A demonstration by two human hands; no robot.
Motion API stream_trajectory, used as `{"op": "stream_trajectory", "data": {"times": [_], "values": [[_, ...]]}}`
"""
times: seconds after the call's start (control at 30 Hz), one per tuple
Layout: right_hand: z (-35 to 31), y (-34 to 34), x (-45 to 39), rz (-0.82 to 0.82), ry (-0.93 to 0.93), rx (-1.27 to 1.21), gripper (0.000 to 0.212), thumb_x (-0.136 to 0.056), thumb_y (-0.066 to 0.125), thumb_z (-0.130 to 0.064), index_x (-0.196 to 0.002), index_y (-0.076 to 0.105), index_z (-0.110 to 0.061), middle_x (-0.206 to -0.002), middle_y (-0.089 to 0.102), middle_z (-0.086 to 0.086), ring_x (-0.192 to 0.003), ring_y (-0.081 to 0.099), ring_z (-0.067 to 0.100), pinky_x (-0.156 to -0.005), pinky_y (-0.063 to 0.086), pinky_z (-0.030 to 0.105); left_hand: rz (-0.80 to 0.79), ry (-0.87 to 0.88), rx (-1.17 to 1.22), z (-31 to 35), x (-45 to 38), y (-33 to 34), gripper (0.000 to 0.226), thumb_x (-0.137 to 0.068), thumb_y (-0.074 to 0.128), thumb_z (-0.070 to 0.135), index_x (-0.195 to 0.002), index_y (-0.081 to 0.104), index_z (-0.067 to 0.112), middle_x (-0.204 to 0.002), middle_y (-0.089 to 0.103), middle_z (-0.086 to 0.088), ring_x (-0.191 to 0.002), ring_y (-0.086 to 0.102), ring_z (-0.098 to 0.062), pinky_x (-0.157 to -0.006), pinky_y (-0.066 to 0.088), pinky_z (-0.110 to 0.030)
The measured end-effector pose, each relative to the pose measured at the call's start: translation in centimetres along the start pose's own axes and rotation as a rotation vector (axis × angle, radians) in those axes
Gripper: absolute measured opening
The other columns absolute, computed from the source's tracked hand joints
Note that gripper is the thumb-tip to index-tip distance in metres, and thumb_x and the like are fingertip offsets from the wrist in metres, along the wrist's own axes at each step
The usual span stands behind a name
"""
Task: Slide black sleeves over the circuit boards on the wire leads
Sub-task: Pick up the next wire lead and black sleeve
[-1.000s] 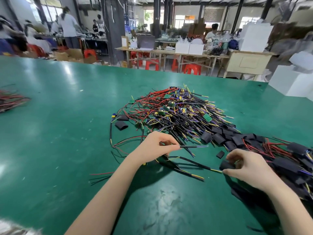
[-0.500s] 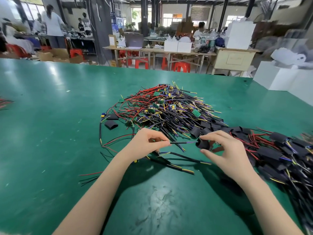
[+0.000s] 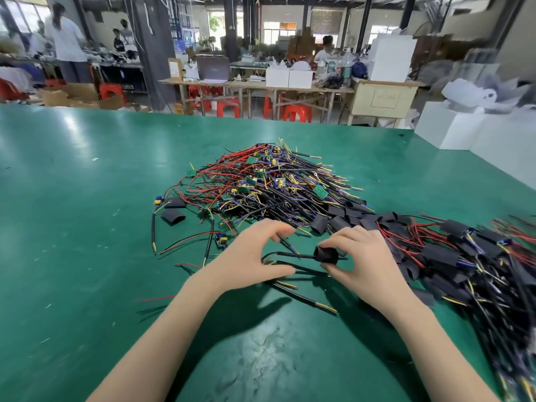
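Nearest the camera, two bare forearms reach out over the green table [image 3: 72, 198]. The right hand [image 3: 365, 265] pinches a short black sleeve [image 3: 326, 254] between thumb and curled fingers, with the sleeve's open end facing left. A thin black lead [image 3: 293, 254] runs into that opening and its tip shows just past the sleeve's far side — so the sleeve sits around the lead. The left hand [image 3: 249, 256] is curled, thumb and forefinger arched toward each other; black wires pass between them and under the palm, but whether the fingers actually grip one cannot be told. Below the hands another black lead with yellow-tipped ends [image 3: 307, 300] lies flat on the table. To the right a heap of already sleeved leads [image 3: 464, 256] spreads toward the edge of view, red and black wires sticking out of it. Just beyond the hands loose empty sleeves [image 3: 356, 219] lie in a cluster, and two more [image 3: 173, 216] sit apart on the left. Farther back is the tangled pile of unsleeved leads — small green circuit boards [image 3: 320, 191] show among red, black and yellow wires. Beyond the table stand wooden benches [image 3: 249, 85], red stools [image 3: 297, 113] and white boxes [image 3: 446, 129].
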State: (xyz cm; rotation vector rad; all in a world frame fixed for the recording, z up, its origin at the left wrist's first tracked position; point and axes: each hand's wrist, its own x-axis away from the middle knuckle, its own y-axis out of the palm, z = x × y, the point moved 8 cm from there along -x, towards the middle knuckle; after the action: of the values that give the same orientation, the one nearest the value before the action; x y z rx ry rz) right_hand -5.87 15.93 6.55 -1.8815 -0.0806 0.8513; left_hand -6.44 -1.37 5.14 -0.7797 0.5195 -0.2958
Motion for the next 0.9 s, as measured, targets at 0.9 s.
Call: {"op": "stream_trajectory", "data": {"times": [0.9], "values": [[-3.3, 0.7, -0.6, 0.097, 0.013, -0.303, 0.034, -0.081, 0.074, -0.014, -0.114, 0.065, -0.013, -0.108, 0.06, -0.002, -0.092, 0.059, 0.012, -0.079, 0.052, 0.033, 0.241, 0.009, -0.036, 0.5, 0.7, -3.1, 0.029, -0.083, 0.076, 0.018, -0.11, 0.067, 0.018, -0.095, 0.069, 0.007, -0.085, 0.065, -0.006, -0.082, 0.054, -0.031]]}}
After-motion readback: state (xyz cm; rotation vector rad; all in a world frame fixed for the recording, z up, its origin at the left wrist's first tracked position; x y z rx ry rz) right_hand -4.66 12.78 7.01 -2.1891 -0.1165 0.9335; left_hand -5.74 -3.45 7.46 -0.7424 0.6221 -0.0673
